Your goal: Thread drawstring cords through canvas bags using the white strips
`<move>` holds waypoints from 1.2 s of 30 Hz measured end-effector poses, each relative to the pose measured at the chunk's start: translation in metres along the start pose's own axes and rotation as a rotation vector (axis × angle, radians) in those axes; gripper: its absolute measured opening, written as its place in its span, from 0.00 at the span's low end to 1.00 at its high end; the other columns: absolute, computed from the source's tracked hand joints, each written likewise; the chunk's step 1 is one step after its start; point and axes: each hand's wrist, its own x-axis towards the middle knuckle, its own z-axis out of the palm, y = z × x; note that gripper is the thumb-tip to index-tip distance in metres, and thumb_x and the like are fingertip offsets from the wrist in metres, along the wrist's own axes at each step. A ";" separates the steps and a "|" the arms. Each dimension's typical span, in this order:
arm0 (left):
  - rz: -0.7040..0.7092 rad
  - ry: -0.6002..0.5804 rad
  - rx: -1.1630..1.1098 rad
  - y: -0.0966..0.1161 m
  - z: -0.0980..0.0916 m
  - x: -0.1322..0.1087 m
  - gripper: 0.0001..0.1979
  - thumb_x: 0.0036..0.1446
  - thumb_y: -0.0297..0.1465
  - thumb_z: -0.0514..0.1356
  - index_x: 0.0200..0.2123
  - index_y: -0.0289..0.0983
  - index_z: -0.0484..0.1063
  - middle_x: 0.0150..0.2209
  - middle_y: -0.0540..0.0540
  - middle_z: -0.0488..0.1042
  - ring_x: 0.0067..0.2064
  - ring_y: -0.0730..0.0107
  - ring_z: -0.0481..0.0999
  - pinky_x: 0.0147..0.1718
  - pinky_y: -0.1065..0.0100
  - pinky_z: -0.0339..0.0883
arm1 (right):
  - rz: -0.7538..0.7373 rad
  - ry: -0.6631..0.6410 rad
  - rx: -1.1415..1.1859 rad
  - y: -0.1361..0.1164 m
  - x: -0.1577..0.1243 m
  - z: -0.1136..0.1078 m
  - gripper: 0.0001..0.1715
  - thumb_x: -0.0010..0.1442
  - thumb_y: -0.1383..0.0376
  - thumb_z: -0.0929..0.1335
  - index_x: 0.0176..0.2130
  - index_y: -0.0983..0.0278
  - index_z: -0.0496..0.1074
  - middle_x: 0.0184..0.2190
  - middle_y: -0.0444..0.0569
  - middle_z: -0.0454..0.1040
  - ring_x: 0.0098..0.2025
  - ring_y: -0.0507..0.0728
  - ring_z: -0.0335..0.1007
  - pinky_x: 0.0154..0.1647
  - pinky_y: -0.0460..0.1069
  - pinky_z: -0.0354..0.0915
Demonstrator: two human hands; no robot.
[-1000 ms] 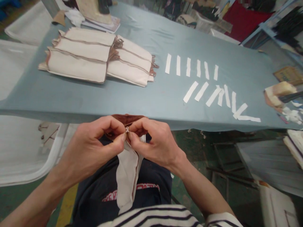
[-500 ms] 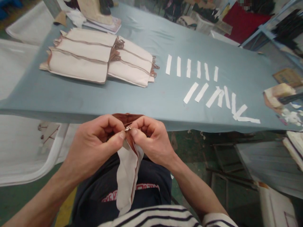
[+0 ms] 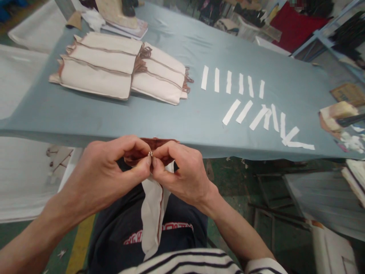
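A long cream fabric piece (image 3: 151, 217) with a thin brown seam hangs from my fingers down over my lap. Its brown part (image 3: 155, 144) shows behind my hands, against the table's front edge. My left hand (image 3: 122, 160) is closed, thumb and forefinger pinching the piece's upper end. From the other side my right hand (image 3: 179, 163) pinches the same spot, its fingertips almost touching the left ones. Between the fingertips sits a small shiny bit (image 3: 150, 153), too small to name. The curled fingers hide much of the upper end.
On the blue-green table (image 3: 199, 118), overlapping stacks of cream fabric pieces (image 3: 94, 76) with brown edging lie to the left. Several white strips (image 3: 245, 110) are spread toward the right. A yellowish block (image 3: 342, 112) lies at the far right, and a pale-covered frame (image 3: 25, 179) stands at left.
Both hands have shifted slightly left, and the right fingertips have closed in on the left ones. Less of the small shiny bit shows between them, and more of the brown part shows at left.
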 end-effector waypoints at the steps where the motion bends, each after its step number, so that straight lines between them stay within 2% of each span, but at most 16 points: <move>1: 0.000 -0.006 -0.012 -0.001 0.000 0.000 0.08 0.57 0.36 0.63 0.28 0.44 0.82 0.24 0.53 0.82 0.25 0.67 0.78 0.29 0.70 0.71 | -0.022 0.011 -0.005 0.000 0.000 0.001 0.10 0.67 0.67 0.67 0.32 0.58 0.74 0.30 0.45 0.84 0.31 0.52 0.78 0.38 0.47 0.72; 3: -0.011 0.005 -0.050 -0.003 0.003 0.000 0.10 0.58 0.37 0.63 0.28 0.43 0.82 0.24 0.53 0.81 0.25 0.67 0.77 0.27 0.70 0.68 | -0.004 0.033 0.042 0.000 -0.001 0.003 0.09 0.66 0.67 0.68 0.32 0.59 0.73 0.29 0.45 0.83 0.30 0.52 0.77 0.36 0.47 0.71; 8: -0.081 -0.021 -0.168 -0.008 0.008 -0.001 0.10 0.59 0.38 0.63 0.29 0.41 0.79 0.23 0.53 0.79 0.24 0.70 0.73 0.25 0.72 0.65 | 0.315 0.010 0.411 -0.002 -0.004 0.009 0.06 0.64 0.63 0.71 0.34 0.59 0.72 0.27 0.43 0.80 0.25 0.51 0.73 0.28 0.46 0.69; 10: -0.066 -0.057 -0.194 -0.012 0.008 -0.003 0.09 0.61 0.36 0.63 0.32 0.40 0.81 0.25 0.55 0.80 0.25 0.72 0.74 0.27 0.74 0.66 | 0.353 0.011 0.469 -0.002 -0.005 0.008 0.08 0.64 0.62 0.73 0.34 0.59 0.72 0.27 0.44 0.80 0.25 0.52 0.74 0.28 0.47 0.70; 14: 0.039 -0.099 -0.143 -0.019 0.005 -0.004 0.09 0.65 0.33 0.61 0.38 0.39 0.83 0.31 0.56 0.84 0.31 0.75 0.80 0.32 0.78 0.71 | 0.339 0.002 0.488 0.000 -0.004 0.004 0.08 0.64 0.62 0.73 0.33 0.59 0.72 0.27 0.44 0.80 0.26 0.53 0.74 0.29 0.47 0.70; 18: 0.229 -0.066 -0.045 -0.014 0.000 0.006 0.11 0.63 0.30 0.60 0.34 0.38 0.84 0.26 0.57 0.82 0.26 0.80 0.77 0.30 0.82 0.68 | 0.350 -0.046 0.553 0.006 -0.004 0.003 0.09 0.66 0.61 0.72 0.34 0.58 0.70 0.26 0.42 0.77 0.25 0.52 0.72 0.29 0.47 0.69; 21: 0.339 -0.072 0.002 -0.009 -0.003 0.014 0.12 0.63 0.30 0.60 0.31 0.38 0.83 0.25 0.57 0.82 0.25 0.82 0.77 0.30 0.85 0.67 | 0.315 -0.067 0.571 0.011 -0.005 0.004 0.11 0.67 0.60 0.72 0.34 0.58 0.69 0.25 0.41 0.76 0.25 0.51 0.70 0.29 0.47 0.68; 24: 0.376 -0.084 0.057 -0.009 -0.006 0.016 0.12 0.64 0.29 0.61 0.31 0.37 0.83 0.25 0.57 0.81 0.25 0.84 0.75 0.30 0.85 0.65 | 0.195 -0.046 0.463 0.013 -0.004 0.003 0.09 0.67 0.62 0.72 0.36 0.58 0.69 0.26 0.41 0.77 0.25 0.51 0.71 0.29 0.46 0.69; 30: 0.271 -0.171 -0.030 -0.015 -0.009 0.026 0.12 0.62 0.31 0.61 0.29 0.37 0.83 0.24 0.56 0.80 0.25 0.80 0.75 0.28 0.81 0.64 | -0.058 0.037 0.093 0.005 0.004 -0.007 0.08 0.67 0.68 0.69 0.34 0.58 0.70 0.28 0.42 0.81 0.28 0.51 0.75 0.35 0.45 0.72; 34: 0.243 -0.251 -0.063 -0.018 -0.016 0.037 0.12 0.63 0.33 0.62 0.31 0.39 0.86 0.26 0.54 0.84 0.26 0.74 0.78 0.28 0.78 0.67 | -0.093 0.023 -0.018 0.003 0.009 -0.009 0.08 0.66 0.68 0.67 0.33 0.58 0.70 0.27 0.41 0.81 0.26 0.50 0.74 0.33 0.45 0.72; 36: 0.251 -0.281 -0.045 -0.018 -0.020 0.039 0.13 0.65 0.33 0.62 0.33 0.40 0.88 0.25 0.55 0.84 0.24 0.74 0.77 0.26 0.76 0.65 | -0.111 0.030 -0.062 0.004 0.010 -0.007 0.08 0.66 0.68 0.67 0.33 0.58 0.70 0.27 0.41 0.81 0.26 0.50 0.74 0.33 0.45 0.71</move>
